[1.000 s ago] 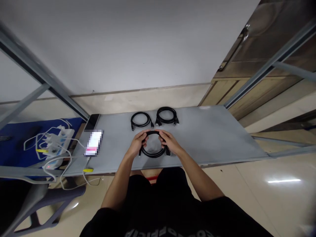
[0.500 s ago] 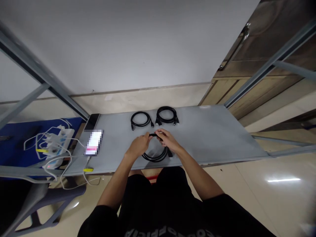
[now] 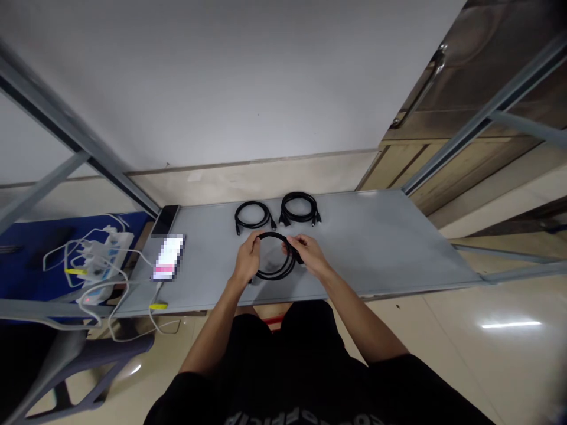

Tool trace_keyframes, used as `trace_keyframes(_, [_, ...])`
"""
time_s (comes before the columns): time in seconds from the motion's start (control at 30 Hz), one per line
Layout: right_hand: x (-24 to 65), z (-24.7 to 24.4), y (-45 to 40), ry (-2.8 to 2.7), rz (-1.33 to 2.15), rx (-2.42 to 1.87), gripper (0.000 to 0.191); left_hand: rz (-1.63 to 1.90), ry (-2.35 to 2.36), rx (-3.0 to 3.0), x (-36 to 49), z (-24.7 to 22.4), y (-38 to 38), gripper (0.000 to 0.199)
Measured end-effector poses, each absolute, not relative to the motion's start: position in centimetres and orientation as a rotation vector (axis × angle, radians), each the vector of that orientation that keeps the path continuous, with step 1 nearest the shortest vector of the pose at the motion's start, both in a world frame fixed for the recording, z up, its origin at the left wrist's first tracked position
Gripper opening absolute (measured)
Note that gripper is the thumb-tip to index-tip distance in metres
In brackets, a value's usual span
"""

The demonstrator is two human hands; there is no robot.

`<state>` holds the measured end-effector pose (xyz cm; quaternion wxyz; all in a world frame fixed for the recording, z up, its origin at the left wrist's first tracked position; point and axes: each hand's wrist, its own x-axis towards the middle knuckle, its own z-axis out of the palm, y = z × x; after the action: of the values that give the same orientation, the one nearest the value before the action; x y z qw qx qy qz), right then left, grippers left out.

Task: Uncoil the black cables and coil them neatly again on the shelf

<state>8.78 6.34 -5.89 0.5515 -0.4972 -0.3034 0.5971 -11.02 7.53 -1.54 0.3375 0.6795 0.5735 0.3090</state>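
Between my two hands is a coiled black cable (image 3: 275, 276), held above the front part of the grey table (image 3: 354, 248). My left hand (image 3: 248, 255) is closed on the left side of the loop. On the upper right side, my right hand (image 3: 306, 252) pinches the coil, with a dark connector end showing beside its fingers. Just beyond my hands lie two more black cables, one coiled at the left (image 3: 253, 225) and a thicker coil at the right (image 3: 299, 219), their plugs toward me.
A phone with a blurred screen (image 3: 169, 257) lies at the table's left, a dark flat object (image 3: 165, 221) behind it. Further left, a white power strip (image 3: 116, 254) carries several plugs and white cords. Metal frame posts (image 3: 452, 150) rise at both ends. A wall stands behind.
My hands have moved apart, from close together at the top of the coil to its two sides. The loop now shows open between them. The other two cables have stayed in place.
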Motion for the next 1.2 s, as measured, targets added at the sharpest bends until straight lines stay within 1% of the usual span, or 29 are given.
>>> trace_keyframes(0.17, [8.3,-5.8,6.1,-0.796,1.429,-1.157,0.063,0.794,1.471,1.761,-10.7,-0.6,7.3,0.042])
trace_keyframes(0.3, [7.8,-5.7,6.1,-0.91,1.421,-1.161,0.054,0.726,1.413,1.863,-10.2,-0.4,7.3,0.041])
trace_keyframes(0.43, [7.3,-6.2,6.6,-1.106,1.345,-1.225,0.051,0.451,1.47,2.148,-9.6,-0.2,7.0,0.045])
trace_keyframes(0.5, [7.0,-6.6,7.0,-1.157,1.28,-1.256,0.054,0.298,1.583,2.265,-9.2,-0.1,6.9,0.047])
trace_keyframes(0.6, [6.6,-7.1,7.7,-1.219,1.199,-1.281,0.059,0.18,1.692,2.358,-8.4,0.2,7.3,0.045])
trace_keyframes(0.67, [7.0,-7.2,8.5,-1.282,1.135,-1.304,0.062,0.122,1.703,2.387,-8.2,0.5,8.6,0.045])
trace_keyframes(0.73, [8.4,-7.0,9.8,-1.365,0.968,-1.35,0.062,0.068,1.718,2.392,-8.5,1.0,10.9,0.047])
trace_keyframes(0.8, [10.7,-6.6,11.5,-1.42,0.686,-1.426,0.054,0.049,1.781,2.363,-9.1,1.5,14.2,0.047])
trace_keyframes(0.9, [14.7,-6.1,14.6,-1.351,0.502,-1.546,0.041,0.027,1.887,2.302,-10.2,2.0,19.6,0.046])
trace_keyframes(0.97, [16.5,-6.2,16.6,-1.312,0.388,-1.703,0.038,0.025,1.921,2.29,-10.6,1.8,22.4,0.045])
trace_keyframes(1.07, [17.4,-7.0,18.6,-1.263,0.327,-2.004,0.044,0.049,1.974,2.306,-10.4,0.5,24.2,0.044])
trace_keyframes(1.13, [17.1,-7.8,19.2,-1.267,0.345,-2.119,0.049,0.069,2.013,2.316,-10.1,-0.8,24.3,0.046])
trace_keyframes(1.2, [16.7,-8.6,19.4,-1.288,0.34,-2.148,0.045,0.071,2.029,2.328,-9.8,-1.9,24.2,0.05])
